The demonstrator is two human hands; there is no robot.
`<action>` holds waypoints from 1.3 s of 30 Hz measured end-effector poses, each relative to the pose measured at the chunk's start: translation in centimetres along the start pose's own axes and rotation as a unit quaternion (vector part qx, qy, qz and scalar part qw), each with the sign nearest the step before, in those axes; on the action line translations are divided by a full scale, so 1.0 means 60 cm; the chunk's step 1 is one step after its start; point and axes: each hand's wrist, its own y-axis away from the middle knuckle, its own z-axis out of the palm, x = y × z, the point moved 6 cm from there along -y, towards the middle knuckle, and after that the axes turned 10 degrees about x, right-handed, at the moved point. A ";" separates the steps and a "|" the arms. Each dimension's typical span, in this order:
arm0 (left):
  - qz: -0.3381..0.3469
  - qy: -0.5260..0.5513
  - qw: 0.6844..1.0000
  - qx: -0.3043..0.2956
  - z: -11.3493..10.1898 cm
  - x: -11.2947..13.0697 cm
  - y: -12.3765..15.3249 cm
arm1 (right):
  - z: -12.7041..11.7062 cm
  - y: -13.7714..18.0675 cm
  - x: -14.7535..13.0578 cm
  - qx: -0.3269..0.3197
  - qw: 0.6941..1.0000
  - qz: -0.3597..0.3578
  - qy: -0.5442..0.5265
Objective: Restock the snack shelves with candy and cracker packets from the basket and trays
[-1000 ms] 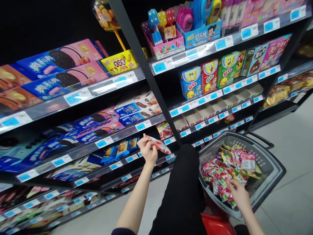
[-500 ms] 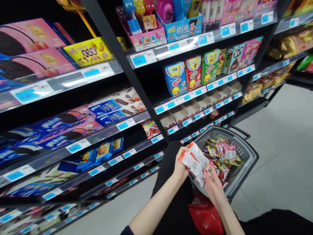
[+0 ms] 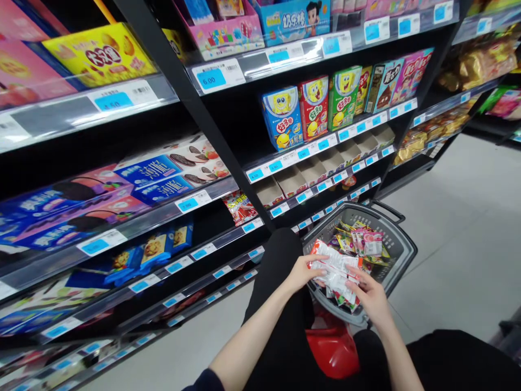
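Both my hands hold a stack of white and red snack packets [image 3: 336,269] over the near rim of a grey shopping basket [image 3: 401,252]. My left hand [image 3: 303,271] grips the stack's left end with curled fingers. My right hand [image 3: 370,296] closes on its right side from below. The basket holds several colourful snack packets [image 3: 364,241]. More red and white packets [image 3: 240,206] lie on the shelf to the left, above my knee.
Dark shelving [image 3: 195,103] with blue price tags fills the left and top, stocked with biscuit boxes [image 3: 154,174] and cartoon snack boxes [image 3: 313,106]. A red object [image 3: 334,350] sits under the basket between my black-clad legs. Grey floor [image 3: 459,239] lies to the right.
My left hand brought a packet from the shelf down to the basket. My right hand left the basket's contents and joined it on the stack. The view shifted right.
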 end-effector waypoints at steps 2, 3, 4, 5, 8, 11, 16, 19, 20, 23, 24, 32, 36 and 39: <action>0.011 -0.015 1.000 0.019 -0.003 -0.004 -0.004 | -0.002 0.000 0.000 0.014 0.999 -0.020 0.035; 0.017 -0.023 0.999 0.026 -0.005 -0.006 -0.006 | -0.002 0.000 -0.001 0.021 0.998 -0.030 0.050; 0.021 -0.031 0.999 0.032 -0.006 -0.007 -0.007 | -0.003 0.000 -0.002 0.027 0.997 -0.041 0.065; 0.026 -0.040 0.998 0.036 -0.006 -0.007 -0.007 | -0.003 0.000 -0.004 0.033 0.995 -0.051 0.077; 0.055 -0.074 0.994 0.057 -0.008 -0.004 -0.008 | -0.002 0.002 -0.008 0.050 0.990 -0.074 0.110; 0.111 -0.113 0.983 0.097 -0.010 0.009 -0.007 | 0.003 0.004 -0.009 0.072 0.984 -0.081 0.142; 0.160 -0.147 0.966 0.139 -0.002 0.019 0.000 | 0.008 0.010 -0.005 0.140 0.971 -0.068 0.179; 0.159 -0.139 0.965 0.154 -0.003 0.015 -0.002 | 0.003 0.008 -0.002 0.160 0.971 -0.058 0.169; 0.155 -0.131 0.966 0.159 -0.006 0.013 -0.004 | 0.000 0.006 0.000 0.161 0.973 -0.053 0.158; 0.132 -0.094 0.973 0.165 -0.018 0.006 -0.015 | -0.014 -0.001 0.004 0.156 0.981 -0.037 0.112; 0.123 -0.080 0.976 0.162 -0.021 0.003 -0.019 | -0.018 -0.004 0.006 0.152 0.983 -0.031 0.095; 0.046 0.007 0.996 0.078 -0.012 -0.013 -0.029 | -0.022 -0.017 0.023 0.146 0.987 0.046 -0.053; 0.013 0.005 1.000 0.007 -0.006 -0.010 -0.026 | -0.018 -0.016 0.024 0.115 0.980 0.099 -0.127; 0.023 -0.018 0.999 -0.029 -0.002 -0.005 -0.023 | -0.022 -0.012 0.020 0.090 0.975 0.123 -0.164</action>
